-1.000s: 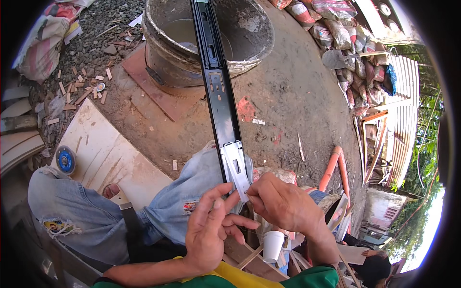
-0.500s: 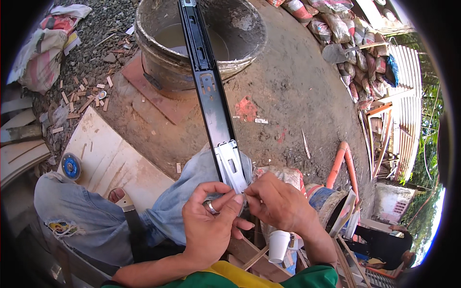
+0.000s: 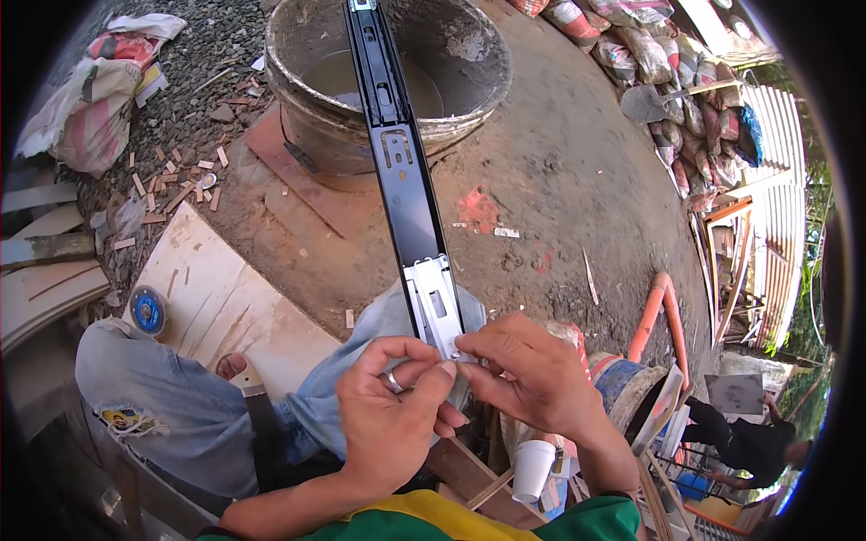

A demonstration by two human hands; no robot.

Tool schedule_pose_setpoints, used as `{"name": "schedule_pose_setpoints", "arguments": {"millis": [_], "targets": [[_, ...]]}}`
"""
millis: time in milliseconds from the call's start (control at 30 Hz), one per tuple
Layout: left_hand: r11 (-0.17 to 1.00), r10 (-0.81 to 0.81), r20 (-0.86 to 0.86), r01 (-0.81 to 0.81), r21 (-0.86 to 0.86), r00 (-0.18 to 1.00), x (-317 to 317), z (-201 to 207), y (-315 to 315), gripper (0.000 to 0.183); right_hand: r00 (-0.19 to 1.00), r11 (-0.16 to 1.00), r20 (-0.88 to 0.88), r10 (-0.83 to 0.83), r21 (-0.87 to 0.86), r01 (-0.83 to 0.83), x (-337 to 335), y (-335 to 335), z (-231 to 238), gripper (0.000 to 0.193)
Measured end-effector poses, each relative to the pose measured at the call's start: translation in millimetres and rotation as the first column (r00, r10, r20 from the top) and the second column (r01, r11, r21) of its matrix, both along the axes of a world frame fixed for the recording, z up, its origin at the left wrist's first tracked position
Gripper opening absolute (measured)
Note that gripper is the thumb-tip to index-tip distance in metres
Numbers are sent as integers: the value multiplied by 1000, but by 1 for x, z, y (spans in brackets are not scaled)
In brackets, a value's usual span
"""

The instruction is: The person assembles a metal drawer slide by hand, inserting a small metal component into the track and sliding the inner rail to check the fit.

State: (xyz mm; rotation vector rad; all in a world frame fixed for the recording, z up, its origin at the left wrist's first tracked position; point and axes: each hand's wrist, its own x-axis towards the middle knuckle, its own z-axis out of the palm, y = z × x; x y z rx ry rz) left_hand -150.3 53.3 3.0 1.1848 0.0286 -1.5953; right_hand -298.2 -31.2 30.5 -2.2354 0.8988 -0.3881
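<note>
A long black drawer slide (image 3: 413, 212) stretches away from me over my knee, its far end reaching above the bucket. At its near end sits a silver metal piece (image 3: 433, 302) with a slot. My left hand (image 3: 388, 419), wearing a ring, is closed with thumb and forefinger pinching at the tip of that piece. My right hand (image 3: 546, 383) is closed at the same tip, its forefinger touching the metal and its thumb just below. Whether something small sits between the fingertips is hidden.
Beyond the slide stands a mortar-stained bucket (image 3: 316, 135) of murky water. A blue disc (image 3: 148, 310) lies on a pale board (image 3: 216, 298) at left. By my right arm are a white cup (image 3: 533, 471) and an orange pipe (image 3: 649, 316). A person (image 3: 753, 446) is at far right.
My right hand has opened its pinch slightly and moved its forefinger onto the silver tip. The left hand keeps its hold. The whole view has shifted a little, and the person at right has moved.
</note>
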Motion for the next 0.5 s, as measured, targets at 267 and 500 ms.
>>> {"name": "schedule_pose_setpoints", "arguments": {"millis": [267, 500], "targets": [[1000, 8, 3, -8, 4, 1000, -2, -1, 0, 19, 908, 976, -361, 211, 29, -215, 14, -18, 25, 18], [1000, 19, -16, -20, -15, 1000, -3, -6, 2, 16, 847, 980, -501, 177, 6, -201, 27, -10, 32, 17]]}}
